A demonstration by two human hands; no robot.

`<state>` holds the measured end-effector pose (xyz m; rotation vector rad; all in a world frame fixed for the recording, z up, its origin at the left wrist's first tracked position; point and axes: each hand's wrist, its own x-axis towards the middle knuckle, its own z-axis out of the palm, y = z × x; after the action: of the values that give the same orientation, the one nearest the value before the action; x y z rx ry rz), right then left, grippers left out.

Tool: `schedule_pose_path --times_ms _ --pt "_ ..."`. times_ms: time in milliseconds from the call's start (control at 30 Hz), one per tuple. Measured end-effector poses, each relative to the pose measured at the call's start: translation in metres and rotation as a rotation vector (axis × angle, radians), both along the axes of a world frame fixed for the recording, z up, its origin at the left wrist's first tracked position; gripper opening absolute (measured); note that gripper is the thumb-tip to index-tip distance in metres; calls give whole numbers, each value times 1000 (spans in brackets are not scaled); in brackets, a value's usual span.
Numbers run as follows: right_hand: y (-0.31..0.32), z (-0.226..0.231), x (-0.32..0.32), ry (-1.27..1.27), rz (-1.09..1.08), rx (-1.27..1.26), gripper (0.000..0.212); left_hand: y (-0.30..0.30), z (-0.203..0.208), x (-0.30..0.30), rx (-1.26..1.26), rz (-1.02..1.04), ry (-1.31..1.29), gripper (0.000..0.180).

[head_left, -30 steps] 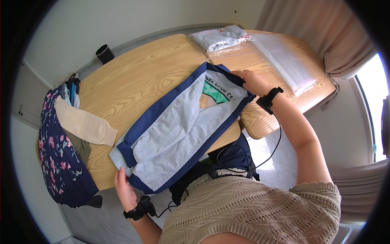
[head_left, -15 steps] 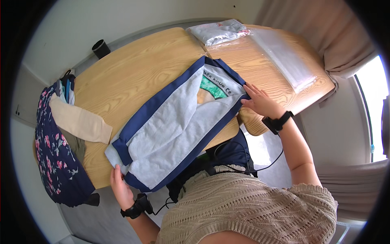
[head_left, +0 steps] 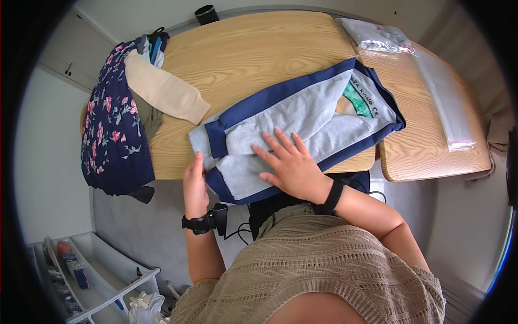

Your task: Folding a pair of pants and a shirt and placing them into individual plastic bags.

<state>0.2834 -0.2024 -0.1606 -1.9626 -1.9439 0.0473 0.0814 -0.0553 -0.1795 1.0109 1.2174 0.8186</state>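
A folded sweatshirt [head_left: 280,113] lies aslant on the wooden table, light grey with navy panels and edges. A green print and dark lettering show through the opening in its folded layers toward the right end. My right hand [head_left: 295,168] rests palm down on the grey cloth near the front, fingers spread. At the garment's lower left corner my left hand [head_left: 195,181] grips the edge, its thumb on the near side and the other fingers partly hidden behind the cloth. Both wrists wear black bands.
On the table's left end lie a navy floral garment [head_left: 110,124] and a beige sleeve [head_left: 162,89]. Clear plastic bags [head_left: 445,102] and a bagged grey garment [head_left: 375,36] lie on the right. A black bin [head_left: 206,14] stands behind; a divided white container [head_left: 116,267] is lower left.
My right hand has left the sweatshirt's right edge and now lies flat nearer its left end. My left hand stays at the lower left corner. The whole view has turned leftward.
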Motion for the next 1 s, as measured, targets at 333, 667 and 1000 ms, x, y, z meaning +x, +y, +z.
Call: schedule_pose_path --times_ms 333,667,1000 --pt "0 -8 0 -109 34 28 59 -5 27 23 90 -187 248 33" --pt "-4 -2 17 233 76 54 57 -16 66 54 135 -178 -91 24" --pt "-2 -27 78 2617 280 69 49 -15 109 166 -18 -730 -349 32"
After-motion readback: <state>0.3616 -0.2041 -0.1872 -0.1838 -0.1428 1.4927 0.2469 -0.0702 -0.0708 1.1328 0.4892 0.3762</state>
